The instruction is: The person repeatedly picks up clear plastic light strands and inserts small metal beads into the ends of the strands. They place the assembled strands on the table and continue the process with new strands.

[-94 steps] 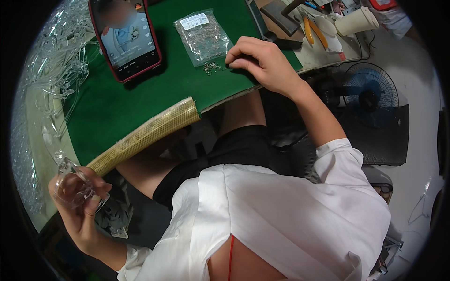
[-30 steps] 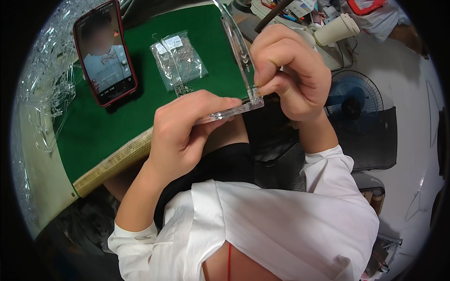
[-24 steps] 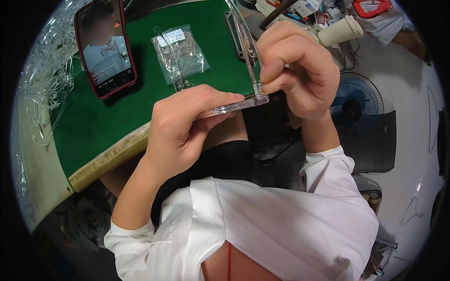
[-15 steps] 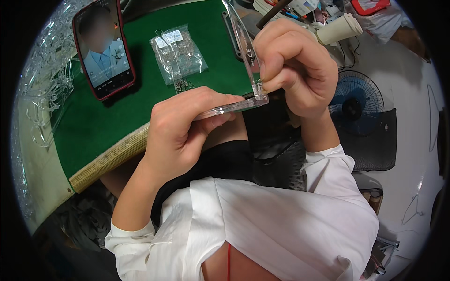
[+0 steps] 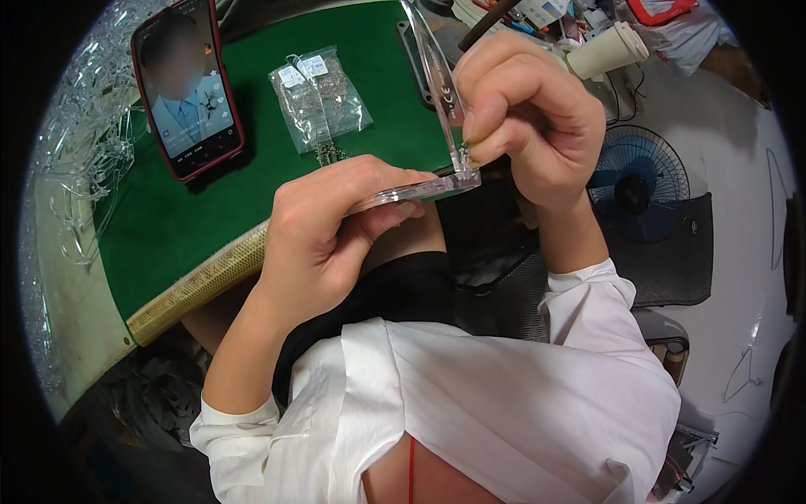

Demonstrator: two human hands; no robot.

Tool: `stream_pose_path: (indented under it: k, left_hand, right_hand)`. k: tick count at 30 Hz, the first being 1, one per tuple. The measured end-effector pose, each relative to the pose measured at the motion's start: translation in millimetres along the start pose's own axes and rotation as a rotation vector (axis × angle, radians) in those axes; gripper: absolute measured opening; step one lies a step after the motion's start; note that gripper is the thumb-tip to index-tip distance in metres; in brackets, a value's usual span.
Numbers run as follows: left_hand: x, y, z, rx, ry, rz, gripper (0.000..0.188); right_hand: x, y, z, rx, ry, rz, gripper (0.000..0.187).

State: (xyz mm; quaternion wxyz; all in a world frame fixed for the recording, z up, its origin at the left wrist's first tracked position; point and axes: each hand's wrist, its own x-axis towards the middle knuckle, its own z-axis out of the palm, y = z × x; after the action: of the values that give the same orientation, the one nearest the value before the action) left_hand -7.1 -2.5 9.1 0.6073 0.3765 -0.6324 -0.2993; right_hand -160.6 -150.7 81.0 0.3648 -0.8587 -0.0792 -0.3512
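We hold the clear frame (image 5: 411, 195) near the middle of the picture. Our left hand (image 5: 319, 223) is clamped on one part of it; our right hand (image 5: 541, 126), thumb and finger pinched together, is at its corner joint, though we cannot tell what sits between the tips. At upper centre, the bag (image 5: 342, 105) holds small silvery bits; a loose pile (image 5: 336, 153) lies by its lower edge on the green bench (image 5: 193, 223). We cannot see inside the cup (image 5: 606, 52), upper right.
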Motion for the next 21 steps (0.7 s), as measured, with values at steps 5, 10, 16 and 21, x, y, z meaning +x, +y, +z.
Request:
stream_pose_path:
  k: [5, 10, 16, 21]
  left_hand:
    - [0.7, 0.1, 0.3, -0.05, 0.012, -0.022, 0.02]
    - [1.5, -2.3, -1.2, -0.083, 0.009, -0.032, 0.019]
    - [4.4, -5.1, -1.1, -0.055, 0.005, -0.055, 0.019]
    - [11.9, -3.7, -2.1, -0.061, -0.007, -0.078, 0.019]
  right_hand:
    - [-1.3, 0.0, 4.3, 0.064, 0.054, 0.054, 0.008]
    - [0.3, 1.9, 2.5, 0.069, 0.02, 0.024, 0.008]
    - [-3.7, 3.9, 0.5, 0.235, 0.06, 0.129, 0.007]
    - [-1.9, 7.7, -5.6, 0.266, 0.067, 0.188, 0.007]
